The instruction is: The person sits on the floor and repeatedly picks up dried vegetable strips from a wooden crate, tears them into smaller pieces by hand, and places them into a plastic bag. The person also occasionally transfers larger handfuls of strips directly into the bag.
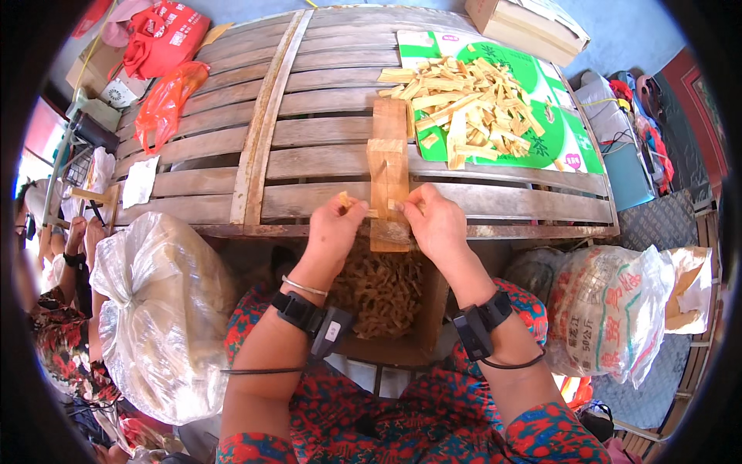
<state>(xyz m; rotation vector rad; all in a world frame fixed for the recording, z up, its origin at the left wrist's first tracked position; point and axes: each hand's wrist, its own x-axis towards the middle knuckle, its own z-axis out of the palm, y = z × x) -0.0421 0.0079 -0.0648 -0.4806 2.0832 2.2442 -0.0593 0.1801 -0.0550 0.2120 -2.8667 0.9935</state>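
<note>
On the table's front edge lies a long wooden block tool [389, 174] with a raised crosspiece, its near end overhanging the edge. My left hand [338, 225] is left of it, thumb and fingers pinching a pale yellow dried strip [344, 200]. Opposite, my right hand [436, 220] pinches a similar small strip [395, 205] against the block's right side. Whether both hands hold one strip or separate pieces is hidden by the fingers. Below the block, a cardboard box [432, 325] contains many short tan pieces [379, 296].
A pile of pale strips [475, 107] covers a green printed sheet [579, 156] on the slatted table [324, 122]. A red plastic bag [171, 104] lies at left. Full sacks flank me: one translucent [165, 313], one printed [603, 313]. Another person's arm [75, 249] shows far left.
</note>
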